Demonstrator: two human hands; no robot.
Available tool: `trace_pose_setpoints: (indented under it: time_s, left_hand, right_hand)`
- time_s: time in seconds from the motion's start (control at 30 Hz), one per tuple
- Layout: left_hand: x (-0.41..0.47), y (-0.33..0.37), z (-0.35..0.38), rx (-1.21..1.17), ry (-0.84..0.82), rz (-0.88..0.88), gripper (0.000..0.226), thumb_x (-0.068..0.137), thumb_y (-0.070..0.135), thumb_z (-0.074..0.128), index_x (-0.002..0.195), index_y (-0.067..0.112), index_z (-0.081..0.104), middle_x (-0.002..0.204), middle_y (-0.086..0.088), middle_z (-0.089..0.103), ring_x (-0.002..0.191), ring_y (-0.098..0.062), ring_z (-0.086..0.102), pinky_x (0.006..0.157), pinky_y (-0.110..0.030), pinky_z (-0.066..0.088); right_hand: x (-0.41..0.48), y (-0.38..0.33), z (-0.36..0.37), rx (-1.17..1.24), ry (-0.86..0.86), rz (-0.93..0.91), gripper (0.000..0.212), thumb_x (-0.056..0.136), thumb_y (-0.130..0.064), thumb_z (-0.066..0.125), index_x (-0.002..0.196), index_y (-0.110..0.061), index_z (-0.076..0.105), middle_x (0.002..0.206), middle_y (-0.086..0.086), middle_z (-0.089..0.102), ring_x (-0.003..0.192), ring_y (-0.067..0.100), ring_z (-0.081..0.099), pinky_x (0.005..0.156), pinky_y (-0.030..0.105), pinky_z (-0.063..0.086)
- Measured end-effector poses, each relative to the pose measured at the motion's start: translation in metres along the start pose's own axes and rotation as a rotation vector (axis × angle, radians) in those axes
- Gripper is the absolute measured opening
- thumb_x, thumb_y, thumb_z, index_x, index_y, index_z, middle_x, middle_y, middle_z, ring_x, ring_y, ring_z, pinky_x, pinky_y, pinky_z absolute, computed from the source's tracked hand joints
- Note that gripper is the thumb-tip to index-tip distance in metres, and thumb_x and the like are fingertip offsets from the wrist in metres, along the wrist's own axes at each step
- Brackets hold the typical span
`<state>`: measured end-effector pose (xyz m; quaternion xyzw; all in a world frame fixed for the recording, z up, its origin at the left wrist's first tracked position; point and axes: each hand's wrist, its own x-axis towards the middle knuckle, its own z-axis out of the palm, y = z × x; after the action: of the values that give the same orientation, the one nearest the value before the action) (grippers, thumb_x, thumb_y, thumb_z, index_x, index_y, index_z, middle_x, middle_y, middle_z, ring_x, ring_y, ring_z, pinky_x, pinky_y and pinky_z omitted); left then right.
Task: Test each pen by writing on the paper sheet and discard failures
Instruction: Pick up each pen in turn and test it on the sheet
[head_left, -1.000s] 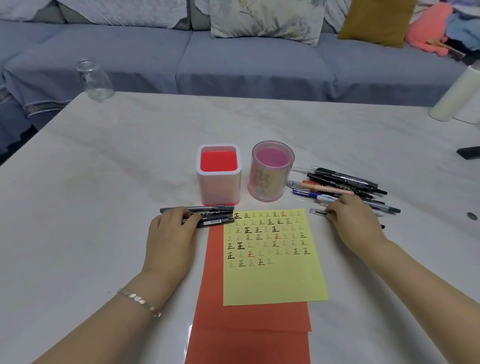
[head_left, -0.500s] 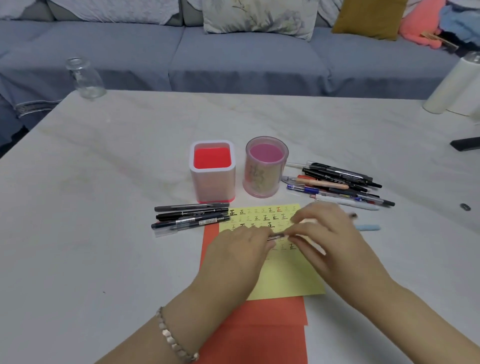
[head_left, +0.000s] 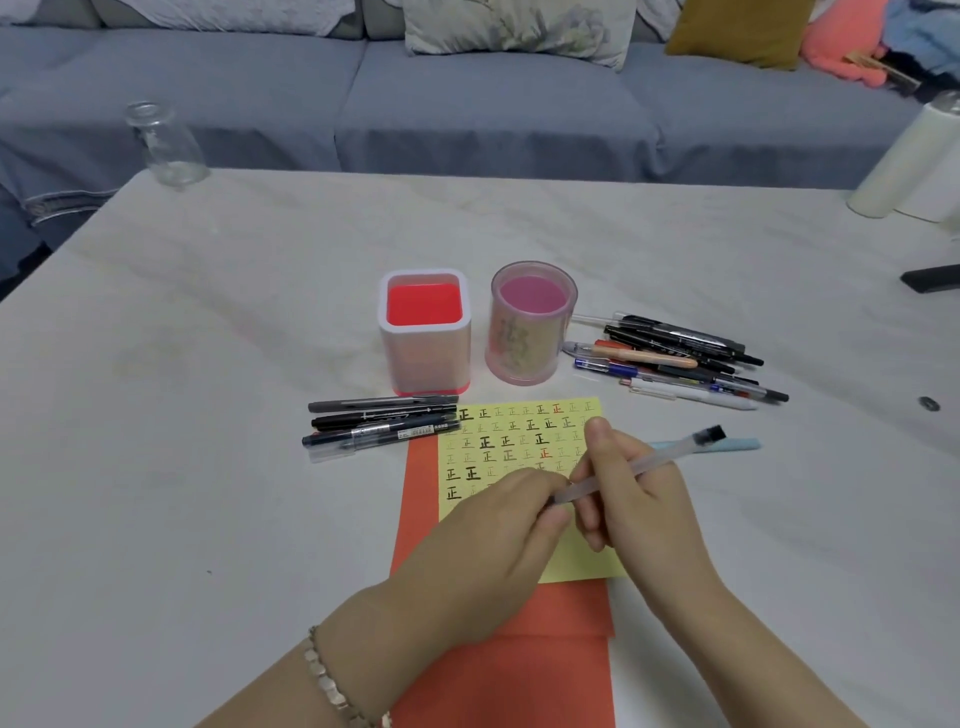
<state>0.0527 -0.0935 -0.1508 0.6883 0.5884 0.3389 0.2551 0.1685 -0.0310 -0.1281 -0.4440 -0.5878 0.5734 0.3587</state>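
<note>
Your right hand (head_left: 636, 501) curls round a clear pen (head_left: 670, 457) and holds it over the yellow sheet (head_left: 519, 431). Your left hand (head_left: 493, 535) pinches the pen's low end with its fingertips. The sheet lies on red paper (head_left: 519, 654) on the tabletop (head_left: 208, 364). Three black pens (head_left: 379, 421) lie left of the sheet. A pen pile (head_left: 675, 358) lies to its right.

A single head-worn wide-angle view looks forward and down from above the near edge of the table (head_left: 208, 364), close over the yellow paper sheet (head_left: 519, 431), which sits just below centre; beyond the sheet it faces the grey-blue sofa (head_left: 493, 114) along the top.
</note>
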Motion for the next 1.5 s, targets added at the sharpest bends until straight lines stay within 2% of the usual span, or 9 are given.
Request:
trace_pose_setpoints:
  time_s: [0.1, 0.27, 0.43, 0.6, 0.73, 0.9, 1.13, 1.27, 1.5]
  left_hand:
    - [-0.002, -0.004, -0.001, 0.071, 0.002, 0.011, 0.022, 0.090, 0.040, 0.026, 0.089, 0.026, 0.044, 0.071, 0.015, 0.043, 0.072, -0.006, 0.039, 0.062, -0.021, 0.031]
    - [-0.004, -0.002, -0.005, 0.051, -0.021, 0.000, 0.018, 0.090, 0.042, 0.033, 0.081, 0.028, 0.043, 0.057, 0.022, 0.048, 0.057, 0.002, 0.043, 0.054, -0.012, 0.030]
    - [-0.011, -0.002, -0.007, 0.071, -0.059, -0.093, 0.020, 0.089, 0.053, 0.037, 0.096, 0.037, 0.047, 0.056, 0.017, 0.049, 0.057, 0.000, 0.045, 0.053, -0.016, 0.029]
    - [-0.021, -0.032, -0.013, 0.279, 0.161, -0.390, 0.027, 0.098, 0.026, 0.030, 0.122, 0.025, 0.043, 0.091, 0.005, 0.049, 0.090, -0.018, 0.051, 0.076, -0.030, 0.037]
    - [-0.028, -0.071, -0.011, 0.461, 0.224, -0.286, 0.040, 0.082, 0.019, 0.028, 0.101, 0.010, 0.062, 0.087, -0.004, 0.062, 0.077, -0.028, 0.056, 0.070, -0.035, 0.046]
    - [-0.030, -0.079, 0.004, 0.557, 0.282, -0.194, 0.031, 0.080, 0.010, 0.045, 0.106, 0.005, 0.059, 0.102, -0.011, 0.060, 0.097, -0.025, 0.049, 0.092, -0.040, 0.035]
    - [-0.016, -0.060, 0.028, 0.552, 0.013, -0.084, 0.062, 0.085, 0.049, 0.040, 0.132, 0.011, 0.048, 0.139, -0.007, 0.048, 0.129, -0.020, 0.041, 0.110, -0.032, 0.026]
    - [-0.011, -0.068, 0.035, 0.589, -0.031, -0.138, 0.067, 0.080, 0.059, 0.039, 0.134, 0.020, 0.049, 0.142, -0.007, 0.044, 0.131, -0.023, 0.041, 0.108, -0.038, 0.019]
    - [-0.011, -0.072, 0.040, 0.568, 0.047, -0.132, 0.066, 0.076, 0.061, 0.041, 0.129, 0.024, 0.055, 0.141, -0.004, 0.046, 0.133, -0.022, 0.039, 0.106, -0.042, 0.019]
  right_hand:
    - [-0.003, 0.002, 0.003, 0.005, -0.004, 0.022, 0.046, 0.097, -0.027, 0.037, 0.057, -0.005, 0.046, 0.033, -0.001, 0.038, 0.029, 0.010, 0.033, 0.036, 0.015, 0.030]
    - [-0.007, 0.004, 0.001, 0.084, -0.026, 0.039, 0.044, 0.091, -0.033, 0.040, 0.058, -0.004, 0.045, 0.031, -0.002, 0.036, 0.029, 0.010, 0.031, 0.035, 0.017, 0.028]
    - [-0.014, 0.011, -0.005, 0.064, -0.045, 0.003, 0.038, 0.083, -0.036, 0.044, 0.057, -0.008, 0.046, 0.033, 0.000, 0.040, 0.031, 0.010, 0.035, 0.036, 0.016, 0.030]
    - [-0.007, 0.023, -0.026, 0.038, 0.136, 0.015, 0.037, 0.096, -0.021, 0.040, 0.063, -0.006, 0.048, 0.034, -0.001, 0.041, 0.032, 0.009, 0.035, 0.036, 0.016, 0.030]
    - [-0.004, 0.035, -0.034, 0.037, 0.167, 0.058, 0.035, 0.098, -0.018, 0.038, 0.069, -0.008, 0.056, 0.038, 0.001, 0.044, 0.034, 0.010, 0.039, 0.037, 0.016, 0.031]
    - [-0.003, 0.040, -0.035, 0.054, 0.167, 0.070, 0.039, 0.097, -0.023, 0.037, 0.071, -0.005, 0.061, 0.040, 0.000, 0.049, 0.036, 0.010, 0.044, 0.039, 0.016, 0.035]
    - [0.006, 0.044, -0.025, 0.107, 0.098, 0.054, 0.034, 0.092, -0.036, 0.047, 0.083, -0.008, 0.065, 0.069, 0.008, 0.072, 0.064, 0.017, 0.069, 0.056, 0.019, 0.053]
    - [0.013, 0.045, -0.017, -0.009, 0.199, 0.017, 0.027, 0.085, -0.025, 0.061, 0.063, -0.008, 0.061, 0.049, 0.000, 0.063, 0.047, 0.008, 0.057, 0.051, 0.015, 0.048]
    - [0.029, 0.055, 0.000, -0.160, 0.362, -0.007, 0.052, 0.085, -0.031, 0.063, 0.044, -0.012, 0.038, 0.029, -0.003, 0.044, 0.032, 0.006, 0.040, 0.041, 0.011, 0.035]
